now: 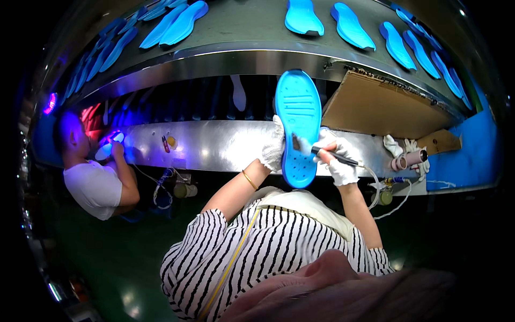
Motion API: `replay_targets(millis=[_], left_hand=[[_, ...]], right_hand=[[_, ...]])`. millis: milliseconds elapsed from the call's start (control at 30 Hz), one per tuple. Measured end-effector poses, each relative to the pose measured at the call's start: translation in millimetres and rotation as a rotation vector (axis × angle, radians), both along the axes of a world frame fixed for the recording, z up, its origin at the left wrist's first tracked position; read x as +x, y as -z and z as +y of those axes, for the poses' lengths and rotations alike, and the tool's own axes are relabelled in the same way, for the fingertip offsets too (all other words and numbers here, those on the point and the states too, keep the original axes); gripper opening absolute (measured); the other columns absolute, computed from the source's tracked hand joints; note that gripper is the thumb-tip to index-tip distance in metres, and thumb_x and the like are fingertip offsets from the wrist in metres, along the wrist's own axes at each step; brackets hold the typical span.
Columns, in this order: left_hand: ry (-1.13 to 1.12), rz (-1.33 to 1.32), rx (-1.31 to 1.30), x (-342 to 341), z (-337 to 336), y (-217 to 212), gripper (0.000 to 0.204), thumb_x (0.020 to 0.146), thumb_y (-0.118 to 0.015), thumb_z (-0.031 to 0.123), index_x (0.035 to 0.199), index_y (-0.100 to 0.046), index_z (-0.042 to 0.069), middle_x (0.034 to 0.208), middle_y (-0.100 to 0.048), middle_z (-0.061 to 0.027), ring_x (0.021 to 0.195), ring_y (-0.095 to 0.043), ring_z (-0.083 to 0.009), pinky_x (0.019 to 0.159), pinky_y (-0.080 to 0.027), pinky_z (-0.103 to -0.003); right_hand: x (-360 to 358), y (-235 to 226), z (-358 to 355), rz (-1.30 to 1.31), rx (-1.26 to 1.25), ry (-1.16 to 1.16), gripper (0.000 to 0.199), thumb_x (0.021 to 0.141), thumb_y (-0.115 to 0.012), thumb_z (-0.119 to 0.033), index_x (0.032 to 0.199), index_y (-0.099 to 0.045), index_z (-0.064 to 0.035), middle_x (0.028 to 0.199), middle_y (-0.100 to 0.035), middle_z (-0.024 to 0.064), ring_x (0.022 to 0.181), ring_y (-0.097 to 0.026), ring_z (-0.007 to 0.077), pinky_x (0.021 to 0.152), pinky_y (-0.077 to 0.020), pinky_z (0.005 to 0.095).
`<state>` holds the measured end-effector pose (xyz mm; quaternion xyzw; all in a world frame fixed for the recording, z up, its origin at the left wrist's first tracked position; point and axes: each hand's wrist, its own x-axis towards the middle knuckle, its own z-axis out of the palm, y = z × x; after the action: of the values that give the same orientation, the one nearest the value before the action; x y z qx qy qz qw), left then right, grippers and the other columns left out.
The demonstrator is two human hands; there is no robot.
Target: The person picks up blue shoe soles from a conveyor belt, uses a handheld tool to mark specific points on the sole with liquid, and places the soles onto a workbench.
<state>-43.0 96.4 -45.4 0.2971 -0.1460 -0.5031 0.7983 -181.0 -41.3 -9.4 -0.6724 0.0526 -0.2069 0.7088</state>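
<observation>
A bright blue shoe sole (298, 115) stands nearly upright in front of me, its ribbed and dimpled inner face in view. My left hand (274, 149), in a white glove, grips the sole by its left edge. In my gloved right hand (339, 161) is a glue brush (347, 160) with a dark handle and a pale hose trailing from its end. Its light bristles, blurred, lie over the middle of the sole beside a small dark rectangular patch. Part of the left hand's fingers is hidden behind the sole.
Blue soles (351, 27) lie spread along the conveyor belt (236, 27) above a metal bench (214, 142). A cardboard sheet (381, 104) leans at right, near white gloves (393, 145) and a tumbler (416, 156). At left, a co-worker (96, 180) holds a sole under violet light.
</observation>
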Motion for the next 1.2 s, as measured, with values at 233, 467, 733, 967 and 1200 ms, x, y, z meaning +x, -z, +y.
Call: replay_targets(millis=[233,467,733,967,1200], left_hand=[[-0.008,0.172,-0.373,14,-20,-17,0.126,0.063,-0.037,0.097,0.14,-0.043,-0.003,0.126,-0.061,-0.0214,0.114,-0.061,-0.0355,0.099,-0.051,-0.049],[-0.067,0.116,-0.511,31,-22,-23,0.131,0.055,-0.05,0.095,0.145,-0.038,0.001,0.132,-0.056,-0.0194,0.115,-0.059,-0.0361,0.111,-0.04,-0.052],[0.001,-0.088,-0.545,39,-18,-34,0.129,0.054,-0.055,0.092,0.147,-0.036,0.005,0.138,-0.051,-0.0201,0.12,-0.059,-0.037,0.106,-0.047,-0.051],[0.029,-0.432,-0.36,43,-13,-53,0.128,0.055,-0.056,0.091,0.144,-0.039,0.0,0.131,-0.056,-0.0243,0.119,-0.06,-0.0355,0.1,-0.052,-0.05],[0.11,-0.581,-0.153,48,-13,-66,0.104,0.066,-0.072,0.075,0.136,-0.051,0.0,0.12,-0.066,-0.0193,0.107,-0.068,-0.029,0.089,-0.059,-0.04]], right_hand=[[5,-20,14,-0.203,-0.426,-0.04,0.019,0.075,-0.078,0.006,0.089,-0.069,-0.0022,0.092,-0.071,0.0115,0.081,-0.068,0.0169,0.072,-0.0545,0.0282],[-3,-20,22,-0.139,-0.161,0.043,0.012,0.082,-0.073,0.006,0.091,-0.068,-0.0009,0.093,-0.07,0.0106,0.07,-0.065,0.0112,0.065,-0.0535,0.0239],[-9,-11,8,-0.12,0.089,0.008,0.014,0.085,-0.071,0.001,0.093,-0.062,-0.0063,0.093,-0.067,0.0091,0.075,-0.064,0.0104,0.067,-0.0513,0.0224],[-10,-12,-5,0.251,0.446,-0.198,0.018,0.078,-0.08,-0.003,0.086,-0.064,-0.0047,0.09,-0.07,0.0103,0.08,-0.068,0.0179,0.075,-0.0536,0.0277],[-7,-6,-3,-0.028,-0.174,-0.065,0.015,0.077,-0.073,0.006,0.085,-0.067,-0.0051,0.1,-0.069,0.0096,0.088,-0.067,0.0186,0.079,-0.0535,0.0309]])
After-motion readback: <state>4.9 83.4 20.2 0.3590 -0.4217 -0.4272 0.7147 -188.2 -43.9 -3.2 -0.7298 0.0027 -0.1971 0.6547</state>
